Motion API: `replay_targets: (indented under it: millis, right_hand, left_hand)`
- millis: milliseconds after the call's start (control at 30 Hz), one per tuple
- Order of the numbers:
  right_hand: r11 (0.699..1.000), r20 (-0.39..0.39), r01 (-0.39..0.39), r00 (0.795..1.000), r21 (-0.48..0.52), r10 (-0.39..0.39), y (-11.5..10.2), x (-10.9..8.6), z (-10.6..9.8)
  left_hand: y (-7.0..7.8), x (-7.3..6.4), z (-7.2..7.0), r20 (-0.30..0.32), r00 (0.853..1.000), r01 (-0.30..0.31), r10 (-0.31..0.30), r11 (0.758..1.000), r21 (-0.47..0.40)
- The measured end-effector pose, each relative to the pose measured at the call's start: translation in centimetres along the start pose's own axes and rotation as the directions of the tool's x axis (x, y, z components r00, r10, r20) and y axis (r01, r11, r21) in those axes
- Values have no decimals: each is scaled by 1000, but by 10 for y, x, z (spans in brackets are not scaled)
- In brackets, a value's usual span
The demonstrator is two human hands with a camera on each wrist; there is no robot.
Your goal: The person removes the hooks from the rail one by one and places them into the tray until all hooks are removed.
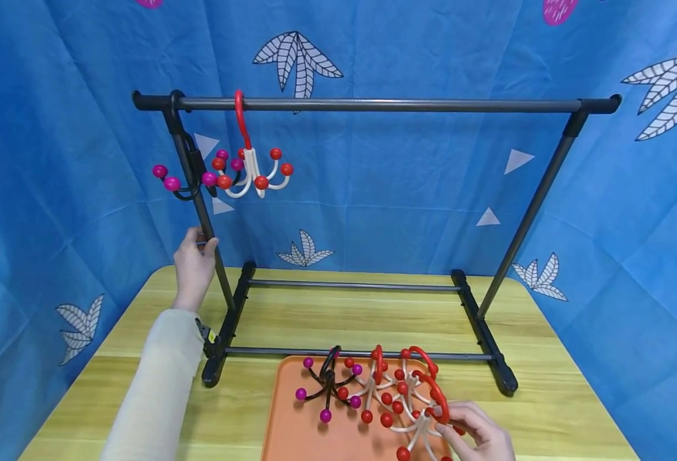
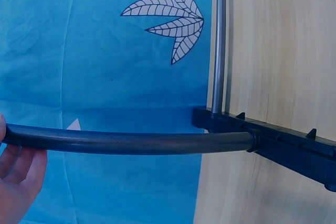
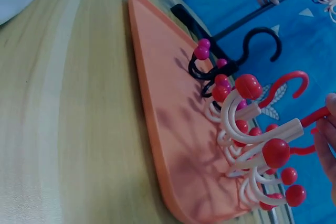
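Note:
My left hand (image 1: 194,266) grips the left post (image 2: 131,142) of a dark metal rack, thumb on one side and fingers on the other. Low at the front, my right hand (image 1: 482,432) pinches a white multi-arm hanger (image 3: 281,132) by its red hook; the hanger has red ball tips. In the right wrist view it is tilted over the tray. Beside it, two more white hangers with red hooks and a black hanger (image 1: 328,379) with magenta balls sit on the orange tray (image 1: 292,435). Parts of these overlap.
Along the rack's top bar (image 1: 384,105), a black hanger (image 1: 185,153) and a white hanger with a red hook (image 1: 251,169) hang at the left end. The rack's black feet (image 1: 485,333) stand on a wood-grain table (image 1: 563,397). Behind is a blue patterned cloth (image 1: 384,192).

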State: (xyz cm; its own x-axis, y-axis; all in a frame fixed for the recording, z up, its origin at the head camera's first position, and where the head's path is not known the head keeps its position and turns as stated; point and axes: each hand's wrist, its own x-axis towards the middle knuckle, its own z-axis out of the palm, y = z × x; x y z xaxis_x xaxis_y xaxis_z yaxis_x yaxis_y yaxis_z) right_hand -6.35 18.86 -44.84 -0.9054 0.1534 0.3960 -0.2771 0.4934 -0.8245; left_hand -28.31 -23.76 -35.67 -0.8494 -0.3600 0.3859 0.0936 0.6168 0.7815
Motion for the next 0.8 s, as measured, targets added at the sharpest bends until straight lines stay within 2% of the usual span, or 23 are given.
replay_targets:
  millis: [167,567,800]
  right_hand:
    - [998,-1,-64,998,-25,64,4,-5,4]
    - [999,-2,-31,1000,-14,31,29,-15,19]
    - [991,15,-86,996,-105,88,24,-14,19]
  left_hand:
    - [-1,0,-1,-1,1000,-4,4,1000,7]
    - [-1,0,-1,14,1000,15,-15,1000,5]
    - [-1,-1,-1,17,1000,14,-14,1000,11]
